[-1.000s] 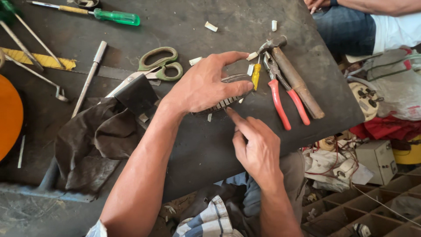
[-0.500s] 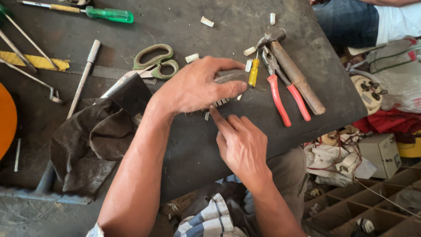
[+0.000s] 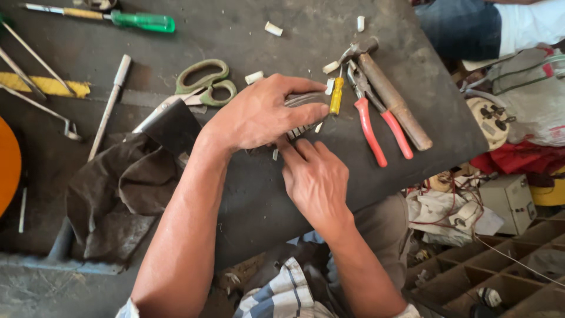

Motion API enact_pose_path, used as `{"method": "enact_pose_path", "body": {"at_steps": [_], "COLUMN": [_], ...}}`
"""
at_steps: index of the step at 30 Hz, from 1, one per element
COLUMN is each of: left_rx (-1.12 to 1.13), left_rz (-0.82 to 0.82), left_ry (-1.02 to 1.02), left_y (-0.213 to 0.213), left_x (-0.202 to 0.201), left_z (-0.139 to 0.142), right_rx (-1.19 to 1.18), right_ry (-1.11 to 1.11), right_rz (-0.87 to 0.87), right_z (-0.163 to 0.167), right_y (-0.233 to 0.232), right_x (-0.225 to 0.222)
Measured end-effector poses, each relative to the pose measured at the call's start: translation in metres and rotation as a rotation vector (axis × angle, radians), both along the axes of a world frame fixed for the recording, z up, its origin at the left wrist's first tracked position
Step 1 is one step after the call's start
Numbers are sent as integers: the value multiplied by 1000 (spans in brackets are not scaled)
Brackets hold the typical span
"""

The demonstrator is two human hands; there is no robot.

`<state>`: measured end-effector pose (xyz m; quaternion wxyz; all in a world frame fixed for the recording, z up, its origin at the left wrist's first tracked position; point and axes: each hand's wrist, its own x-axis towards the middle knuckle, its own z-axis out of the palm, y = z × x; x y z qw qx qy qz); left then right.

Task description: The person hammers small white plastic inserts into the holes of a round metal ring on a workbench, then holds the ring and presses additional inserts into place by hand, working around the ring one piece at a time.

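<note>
The left hand (image 3: 259,115) grips a grey ridged part (image 3: 303,100) on the counter (image 3: 235,29). The right hand (image 3: 315,176) picks at its underside (fingers bent, hold unclear); next it needs a careful little push.

We see matt, scuffed dark metal on the table (image 3: 247,23), glossy red plastic on the pliers (image 3: 376,126), and rough wood on the hammer handle (image 3: 395,103).

At frame centre, the left hand (image 3: 259,115) curls palm-down in a closed grip; the right hand (image 3: 315,176) pinches just below it.
</note>
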<state>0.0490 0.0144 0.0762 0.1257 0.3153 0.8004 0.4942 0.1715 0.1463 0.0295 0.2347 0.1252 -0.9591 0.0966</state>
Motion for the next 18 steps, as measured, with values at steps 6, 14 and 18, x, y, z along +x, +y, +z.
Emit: {"method": "enact_pose_path", "body": {"at_steps": [6,14,18], "left_rx": [-47,-53,39], "left_rz": [-38,-23,-24], "left_ry": [-38,-57,101], "left_y": [1,1,2], "left_x": [1,1,1], "left_z": [2,1,0], "right_rx": [4,-25,-49], "right_ry": [-31,-37,-27], "right_rz": [-17,-13,-8], "right_z": [1,-3,-5], "right_y": [2,3,3], "right_x": [6,5,1]}}
